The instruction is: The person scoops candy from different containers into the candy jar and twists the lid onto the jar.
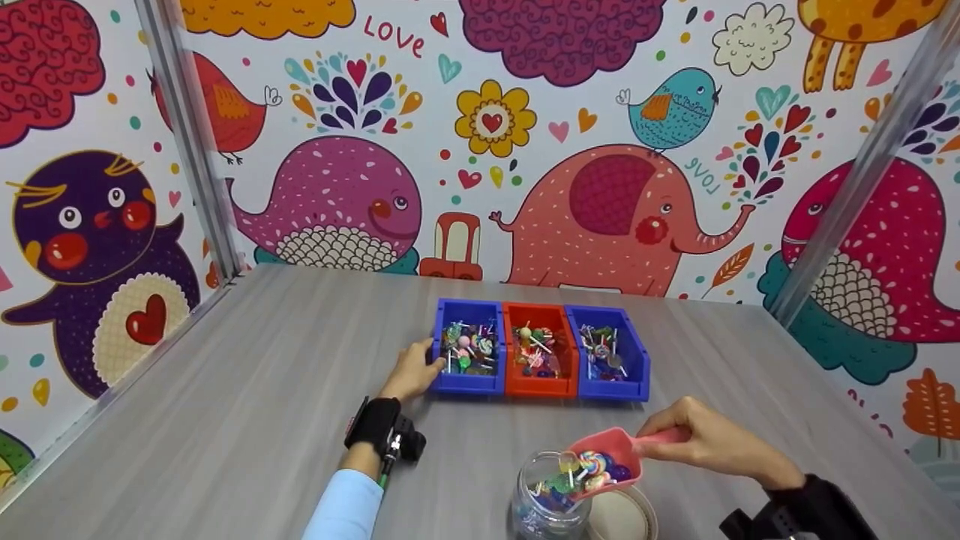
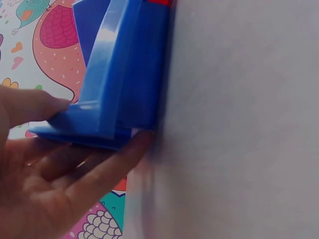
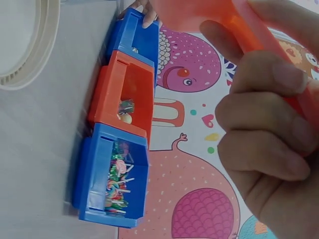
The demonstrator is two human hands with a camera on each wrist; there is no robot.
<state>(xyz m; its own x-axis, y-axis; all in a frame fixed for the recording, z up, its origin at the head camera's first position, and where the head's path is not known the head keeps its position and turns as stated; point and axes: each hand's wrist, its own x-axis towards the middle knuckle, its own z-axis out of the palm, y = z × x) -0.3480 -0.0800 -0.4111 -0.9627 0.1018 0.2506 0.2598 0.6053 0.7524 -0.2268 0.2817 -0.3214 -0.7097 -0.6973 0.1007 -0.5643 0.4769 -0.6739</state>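
My left hand (image 1: pixel 409 373) holds the outer side of the left blue bin (image 1: pixel 469 385); in the left wrist view the thumb lies over the bin's edge and the fingers lie along its outside. My right hand (image 1: pixel 705 442) grips the handle of a pink scoop (image 1: pixel 636 461). Several wrapped lollipops (image 1: pixel 594 463) lie in the scoop, which tilts over the mouth of a clear jar (image 1: pixel 551 525). Colourful candies show inside the jar. Only part of the scoop (image 3: pixel 189 15) appears in the right wrist view.
A red bin (image 1: pixel 540 387) and another blue bin (image 1: pixel 613 391) stand joined beside the left one, each holding lollipops. A round cream lid (image 1: pixel 619 517) lies right of the jar on the grey table (image 1: pixel 247 405). Patterned walls (image 1: pixel 495 45) enclose the table.
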